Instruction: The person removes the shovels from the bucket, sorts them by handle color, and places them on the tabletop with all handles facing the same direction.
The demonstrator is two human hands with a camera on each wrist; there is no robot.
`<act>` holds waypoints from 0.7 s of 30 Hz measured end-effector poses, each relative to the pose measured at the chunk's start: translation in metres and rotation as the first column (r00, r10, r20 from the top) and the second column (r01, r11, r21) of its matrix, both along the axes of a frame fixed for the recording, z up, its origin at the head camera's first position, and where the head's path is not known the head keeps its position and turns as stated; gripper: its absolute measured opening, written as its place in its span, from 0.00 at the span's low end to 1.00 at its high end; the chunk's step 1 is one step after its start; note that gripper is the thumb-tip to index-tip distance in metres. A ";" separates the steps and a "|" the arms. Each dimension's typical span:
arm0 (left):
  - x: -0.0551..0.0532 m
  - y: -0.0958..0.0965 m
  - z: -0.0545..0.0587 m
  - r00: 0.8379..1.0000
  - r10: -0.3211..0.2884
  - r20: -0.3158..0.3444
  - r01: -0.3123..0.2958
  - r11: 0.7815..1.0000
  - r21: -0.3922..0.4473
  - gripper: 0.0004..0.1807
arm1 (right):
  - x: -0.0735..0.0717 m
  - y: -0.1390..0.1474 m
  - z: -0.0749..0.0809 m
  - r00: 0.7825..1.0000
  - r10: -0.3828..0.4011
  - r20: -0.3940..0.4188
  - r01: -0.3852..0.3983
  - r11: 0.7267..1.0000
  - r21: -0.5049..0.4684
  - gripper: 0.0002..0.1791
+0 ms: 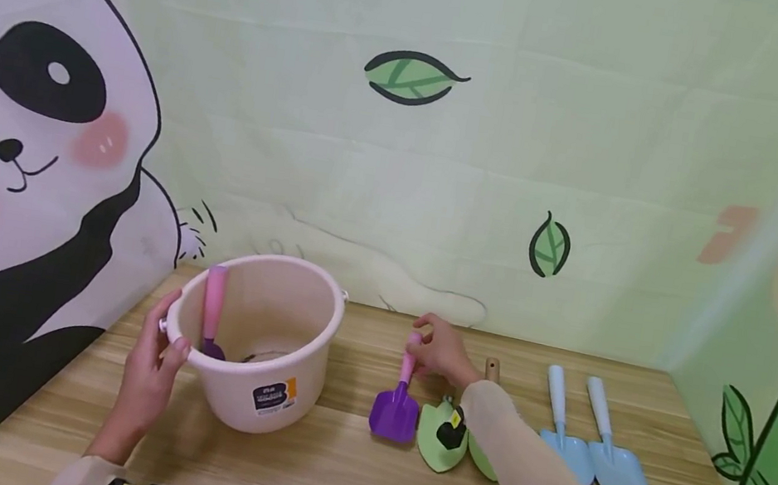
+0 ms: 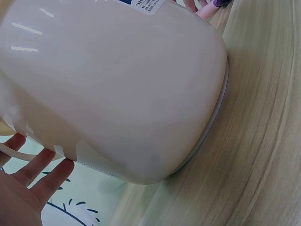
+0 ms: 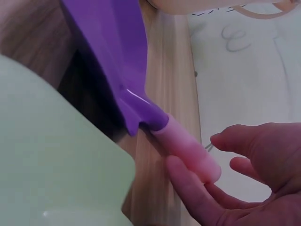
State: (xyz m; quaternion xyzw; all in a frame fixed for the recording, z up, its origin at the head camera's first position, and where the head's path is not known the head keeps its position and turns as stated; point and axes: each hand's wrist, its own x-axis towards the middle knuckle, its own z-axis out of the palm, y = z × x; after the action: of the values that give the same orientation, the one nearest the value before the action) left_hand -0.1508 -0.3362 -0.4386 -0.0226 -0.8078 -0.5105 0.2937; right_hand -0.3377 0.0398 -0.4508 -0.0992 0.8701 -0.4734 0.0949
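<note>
A pale pink bucket stands upright on the wooden table. My left hand is at its left side, thumb by the near rim; in the left wrist view its spread, fairly straight fingers touch the wall. Inside leans a toy shovel with a pink handle. Right of the bucket lies a purple shovel. My right hand is at its pink handle. In the right wrist view one finger touches the handle, while the finger or thumb above stands apart from it.
Two green shovels lie beside the purple one, the left and the right, partly hidden by my right forearm. Farther right lie two light blue shovels, the left and the right. A printed panda backdrop rises behind the table.
</note>
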 end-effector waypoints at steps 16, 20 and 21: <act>0.000 -0.001 -0.002 1.000 0.006 -0.012 -0.006 1.000 0.001 0.34 | -0.001 -0.011 -0.007 1.000 0.019 0.011 -0.019 1.000 0.002 0.33; -0.001 -0.001 -0.002 1.000 0.010 -0.012 -0.010 1.000 -0.004 0.34 | -0.001 -0.011 -0.006 1.000 0.017 0.017 -0.017 1.000 0.009 0.33; -0.001 -0.001 -0.002 1.000 0.009 -0.014 -0.010 1.000 -0.003 0.34 | -0.001 -0.011 -0.006 1.000 0.015 0.019 -0.015 1.000 0.012 0.32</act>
State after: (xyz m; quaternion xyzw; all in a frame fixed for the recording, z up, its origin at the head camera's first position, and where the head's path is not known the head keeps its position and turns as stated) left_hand -0.1514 -0.3375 -0.4411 -0.0227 -0.8067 -0.5077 0.3016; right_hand -0.3384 0.0289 -0.4566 -0.1008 0.8712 -0.4683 0.1072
